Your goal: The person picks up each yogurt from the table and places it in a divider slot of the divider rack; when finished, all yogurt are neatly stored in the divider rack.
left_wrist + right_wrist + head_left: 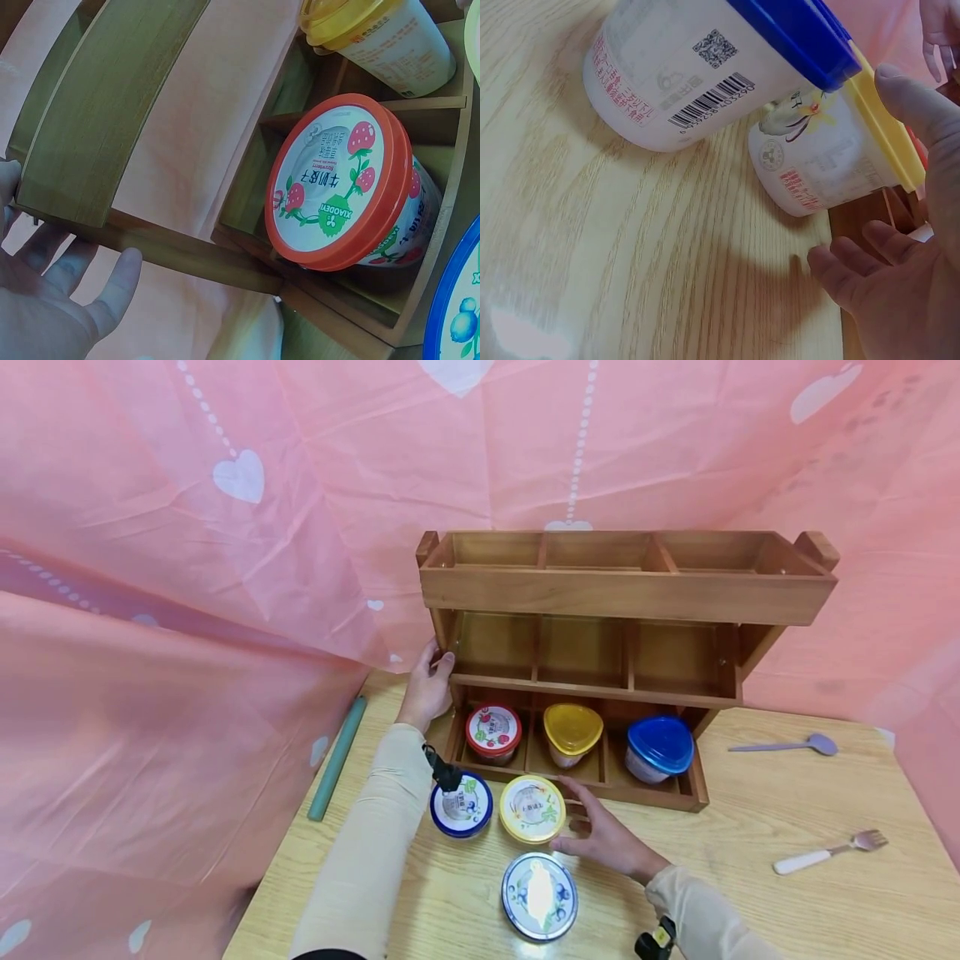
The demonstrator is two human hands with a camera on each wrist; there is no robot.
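A wooden three-tier rack [630,597] stands before me. My left hand [427,689] is at its left side, fingers spread against the wood; in the left wrist view the fingers [116,289] look fairly straight. My right hand [603,835] is beside a yellow-lidded cup [532,810] on the table, thumb near the lid [889,124] and the other fingers apart from the cup. Whether the thumb touches is unclear. Left of that cup is a blue-lidded cup [461,806]; nearer me is another blue-lidded cup [540,897], its lid glaring.
In the bottom tier sit a red-lidded strawberry cup [493,732], a cup with a yellow rounded-triangular lid [573,728] and one with a blue lid [660,745]. A green stick [337,758] lies left; a purple spoon [817,744] and white-handled fork [832,850] lie right. Pink cloth [300,527] hangs behind.
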